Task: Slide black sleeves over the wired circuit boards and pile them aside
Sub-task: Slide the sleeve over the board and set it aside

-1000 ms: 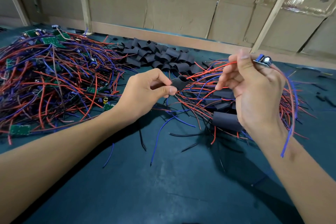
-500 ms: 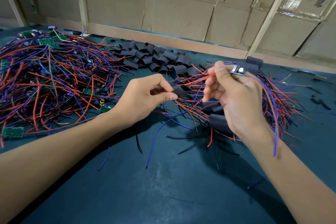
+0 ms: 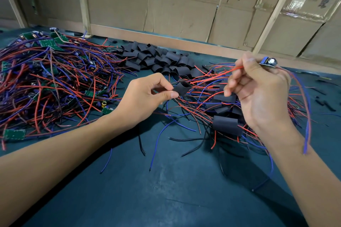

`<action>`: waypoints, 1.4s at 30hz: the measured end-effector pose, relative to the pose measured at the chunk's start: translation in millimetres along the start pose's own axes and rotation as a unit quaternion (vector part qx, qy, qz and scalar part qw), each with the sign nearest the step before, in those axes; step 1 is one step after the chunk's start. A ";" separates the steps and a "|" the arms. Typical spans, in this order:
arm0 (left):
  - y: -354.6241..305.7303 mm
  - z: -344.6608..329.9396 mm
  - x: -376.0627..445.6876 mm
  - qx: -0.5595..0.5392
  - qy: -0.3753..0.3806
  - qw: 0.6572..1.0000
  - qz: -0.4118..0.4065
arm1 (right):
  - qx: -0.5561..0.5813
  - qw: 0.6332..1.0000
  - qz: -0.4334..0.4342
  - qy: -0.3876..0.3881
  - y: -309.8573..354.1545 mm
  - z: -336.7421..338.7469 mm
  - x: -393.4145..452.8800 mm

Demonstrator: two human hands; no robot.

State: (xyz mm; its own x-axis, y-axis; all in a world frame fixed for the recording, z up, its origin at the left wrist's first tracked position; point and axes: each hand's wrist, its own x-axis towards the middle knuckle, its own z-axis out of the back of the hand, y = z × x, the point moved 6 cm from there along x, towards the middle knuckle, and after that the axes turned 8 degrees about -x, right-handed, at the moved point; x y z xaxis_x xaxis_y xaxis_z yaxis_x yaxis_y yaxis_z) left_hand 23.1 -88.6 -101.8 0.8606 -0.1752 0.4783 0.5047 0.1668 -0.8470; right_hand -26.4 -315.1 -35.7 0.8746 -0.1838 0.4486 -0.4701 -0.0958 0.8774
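Head view: left hand (image 3: 145,97) pinches a black sleeve (image 3: 181,87), right hand (image 3: 258,90) grips a wired board (image 3: 268,61); threading the wires through the sleeve probably comes next

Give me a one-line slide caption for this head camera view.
Left hand pinches a black sleeve while right hand holds a wired circuit board above the table.

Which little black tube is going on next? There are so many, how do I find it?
Start at the dark green table, then find the left hand in the middle. Its thumb and fingers pinch one black sleeve, held up with its open end showing. The other sleeves lie on the table in the heap behind; only this one is held.
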 end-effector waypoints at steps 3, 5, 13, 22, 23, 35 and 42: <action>-0.2 -1.1 -0.3 0.003 0.002 1.000 -0.002 | -0.017 0.999 -0.026 0.017 -7.2 -3.7 -0.9; -1.7 -3.0 -1.4 0.008 0.009 1.000 -0.011 | -0.028 0.998 -0.041 0.023 -12.6 -6.9 -2.1; -10.6 -7.6 -6.4 0.058 0.044 0.996 -0.056 | -0.140 0.977 -0.119 0.104 -43.5 -21.9 -11.6; -11.3 -0.9 -6.4 0.039 0.007 0.996 -0.075 | -0.017 0.971 -0.211 0.110 -35.3 -22.5 -8.3; -11.3 -0.8 -6.7 0.035 0.008 0.996 -0.078 | -0.032 0.975 -0.201 0.093 -34.8 -20.7 -7.2; -23.8 -1.1 -13.0 0.126 -0.037 0.964 -0.232 | 0.039 0.981 -0.175 0.068 -27.6 -15.2 -5.8; -28.4 -3.8 -17.1 0.149 -0.034 0.953 -0.261 | -0.013 0.980 -0.172 0.100 -35.9 -21.5 -8.1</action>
State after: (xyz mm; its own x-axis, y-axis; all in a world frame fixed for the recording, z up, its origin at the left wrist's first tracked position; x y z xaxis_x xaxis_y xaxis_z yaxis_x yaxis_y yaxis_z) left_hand -6.3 -94.0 -86.8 0.4835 -0.2473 0.8396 0.8541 0.3433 -0.3907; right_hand -14.0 -289.2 -67.2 0.9879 0.0501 0.1470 -0.1419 -0.0927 0.9855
